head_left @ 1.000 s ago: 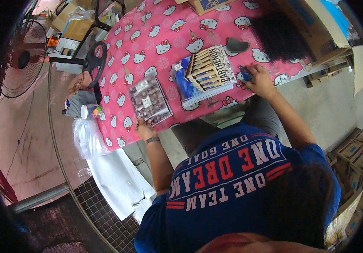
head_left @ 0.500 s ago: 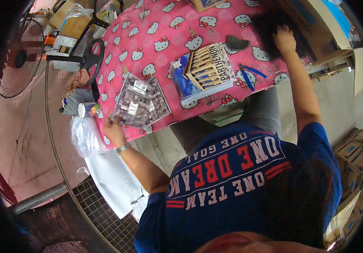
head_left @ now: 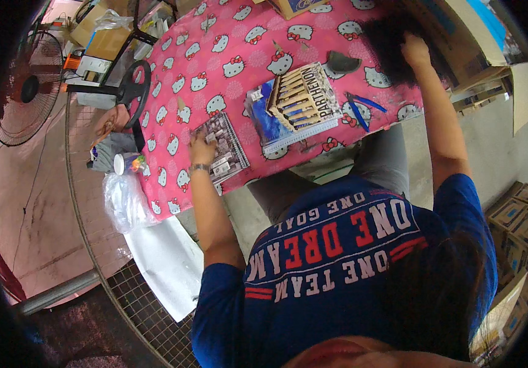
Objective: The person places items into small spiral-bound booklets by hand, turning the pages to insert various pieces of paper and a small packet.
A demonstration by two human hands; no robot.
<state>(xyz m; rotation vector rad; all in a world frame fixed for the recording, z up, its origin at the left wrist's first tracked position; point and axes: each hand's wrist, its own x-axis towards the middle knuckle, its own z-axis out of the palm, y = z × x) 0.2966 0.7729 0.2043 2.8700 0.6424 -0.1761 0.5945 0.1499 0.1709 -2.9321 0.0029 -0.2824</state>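
Observation:
My left hand (head_left: 202, 149) lies over the left side of a grey, photo-covered spiral notebook (head_left: 230, 150) near the table's front edge. Its fingers look spread, and the palm hides part of the cover. To the right is a stack of spiral notebooks (head_left: 294, 107) with a columned building on the top cover. Stretched far to the right, my right hand (head_left: 415, 50) has curled fingers at a black, fuzzy-looking mass (head_left: 393, 40); what they hold is lost in the dark. Blue-handled pliers (head_left: 362, 110) and a dark grey curved piece (head_left: 342, 62) lie between the stack and that arm.
The table has a pink cartoon-cat cloth (head_left: 233, 67). A large cardboard box (head_left: 475, 37) borders it on the right. On the left are a black steering-wheel-like ring (head_left: 141, 92), a white cup (head_left: 123, 162), a clear plastic bag (head_left: 123, 199) and a fan (head_left: 30, 89).
My left hand has moved up and right onto the grey notebook. The wrapped grey item it held at the table edge no longer shows. My right hand has barely shifted.

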